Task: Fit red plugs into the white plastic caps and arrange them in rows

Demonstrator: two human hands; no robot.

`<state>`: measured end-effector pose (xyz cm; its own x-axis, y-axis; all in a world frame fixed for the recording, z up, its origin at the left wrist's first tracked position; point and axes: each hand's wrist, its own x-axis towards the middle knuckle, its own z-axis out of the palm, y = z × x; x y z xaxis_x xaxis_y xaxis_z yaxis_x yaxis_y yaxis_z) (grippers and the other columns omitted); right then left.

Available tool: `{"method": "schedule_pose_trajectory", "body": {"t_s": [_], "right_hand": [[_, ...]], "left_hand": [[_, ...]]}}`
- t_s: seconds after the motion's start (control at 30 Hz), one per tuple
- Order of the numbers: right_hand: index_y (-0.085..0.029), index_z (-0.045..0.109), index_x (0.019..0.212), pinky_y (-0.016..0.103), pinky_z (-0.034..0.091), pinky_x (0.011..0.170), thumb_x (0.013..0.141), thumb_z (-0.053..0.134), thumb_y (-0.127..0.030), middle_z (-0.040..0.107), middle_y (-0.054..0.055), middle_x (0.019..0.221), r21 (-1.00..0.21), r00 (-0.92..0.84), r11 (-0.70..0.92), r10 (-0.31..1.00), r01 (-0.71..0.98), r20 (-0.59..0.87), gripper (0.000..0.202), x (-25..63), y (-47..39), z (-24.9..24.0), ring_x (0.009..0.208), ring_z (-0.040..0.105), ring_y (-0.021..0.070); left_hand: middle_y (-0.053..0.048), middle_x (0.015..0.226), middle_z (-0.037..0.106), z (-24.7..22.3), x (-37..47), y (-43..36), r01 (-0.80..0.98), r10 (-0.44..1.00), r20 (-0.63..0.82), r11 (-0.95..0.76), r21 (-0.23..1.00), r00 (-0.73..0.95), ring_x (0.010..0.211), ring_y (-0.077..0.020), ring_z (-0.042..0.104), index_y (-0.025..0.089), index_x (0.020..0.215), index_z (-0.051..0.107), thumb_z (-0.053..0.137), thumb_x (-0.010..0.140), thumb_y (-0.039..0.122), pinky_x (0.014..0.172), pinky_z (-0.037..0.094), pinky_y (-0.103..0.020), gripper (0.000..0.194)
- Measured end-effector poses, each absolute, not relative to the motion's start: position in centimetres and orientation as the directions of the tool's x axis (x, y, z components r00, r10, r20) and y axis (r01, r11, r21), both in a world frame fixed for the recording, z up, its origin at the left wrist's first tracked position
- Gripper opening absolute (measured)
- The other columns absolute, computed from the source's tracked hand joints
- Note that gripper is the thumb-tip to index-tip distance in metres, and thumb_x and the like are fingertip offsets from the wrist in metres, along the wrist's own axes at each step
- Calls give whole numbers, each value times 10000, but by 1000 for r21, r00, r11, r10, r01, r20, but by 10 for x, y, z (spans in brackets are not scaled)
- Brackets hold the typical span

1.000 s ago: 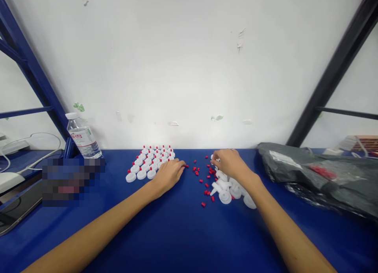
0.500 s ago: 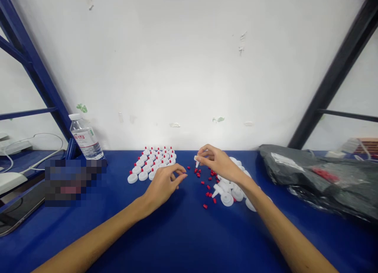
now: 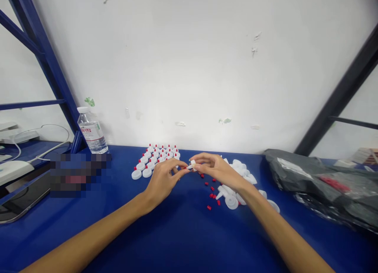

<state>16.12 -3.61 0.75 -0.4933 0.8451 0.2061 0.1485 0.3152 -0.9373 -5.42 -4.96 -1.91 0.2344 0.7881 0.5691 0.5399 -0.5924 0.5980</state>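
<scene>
The right hand (image 3: pixel 219 170) grips 1 white nozzle lid (image 3: pixel 193 163); the left hand (image 3: pixel 163 176) apparently pinches a red tip cap (image 3: pixel 186 168) at its spout. Left of that lid, finished lids (image 3: pixel 147 172) stand in rows; right, bare lids (image 3: pixel 232 202) and loose red tip caps (image 3: pixel 209 207) remain.

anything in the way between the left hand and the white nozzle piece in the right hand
Only what looks like a red cap, pinched in the left hand at the tip of the white nozzle piece; nothing else visible stands between.
</scene>
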Motion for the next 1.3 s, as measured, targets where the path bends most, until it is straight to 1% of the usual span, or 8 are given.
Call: {"method": "schedule_pose_trajectory", "body": {"t_s": [0.2,0.3,0.43,0.63,0.9,1.07,1.17,1.3], "right_hand": [[-210,674,1130,314,513,779,861,662,-519,754,65,941,-957,-491,258,856,131,163,409,159,-39,12,956,708,225],[-209,666,1140,298,506,771,856,668,-528,756,70,965,-973,-495,213,857,91,142,428,158,-39,9,979,713,229],[-198,668,1128,275,496,767,853,678,-528,757,77,981,-987,-491,159,863,35,122,429,157,-36,2,1009,710,227],[-187,683,1099,284,504,801,831,715,-509,760,90,1005,-988,-507,153,851,-18,141,421,157,-35,1,1002,715,228],[-177,686,1093,329,531,846,800,742,-513,763,96,958,-990,-519,134,844,-44,137,450,153,-38,1,965,725,232],[-184,681,1098,336,523,882,780,768,-496,763,95,992,-987,-503,148,849,-69,162,454,151,-41,4,996,712,230],[-192,670,1112,327,529,885,799,747,-501,755,89,1021,-987,-491,142,856,-78,162,446,147,-41,1,999,712,220],[-189,678,1071,312,547,836,847,682,-520,745,86,1024,-986,-442,161,888,35,129,399,144,-38,-2,1011,702,218]], "left_hand": [[-5,790,737,-14,-54,-54,417,833,542,-534,736,110,529,-110,609,206,893,742,704,848,416,546,484,-230,219],[-17,837,746,-13,-53,-55,345,844,531,-521,781,73,537,-114,622,200,868,756,707,842,423,538,493,-234,229],[-30,852,757,-13,-52,-56,256,855,513,-513,819,70,581,-129,665,198,938,770,738,822,389,556,521,-229,226],[-25,783,754,-15,-51,-56,188,838,537,-545,817,94,481,-94,623,192,924,779,722,847,303,488,500,-205,147],[-12,764,739,-17,-54,-54,225,796,592,-603,765,121,501,-87,629,190,902,767,693,872,264,503,495,-195,109],[-9,745,735,-7,-55,-55,272,822,550,-568,777,146,489,-91,620,192,957,757,678,881,290,458,465,-188,147],[-2,732,724,-1,-56,-54,329,830,527,-557,763,183,478,-89,601,188,962,738,646,901,300,440,440,-185,156],[17,699,693,0,-62,-46,436,835,475,-550,712,278,474,-99,580,199,966,684,561,952,362,452,436,-201,205]]}}
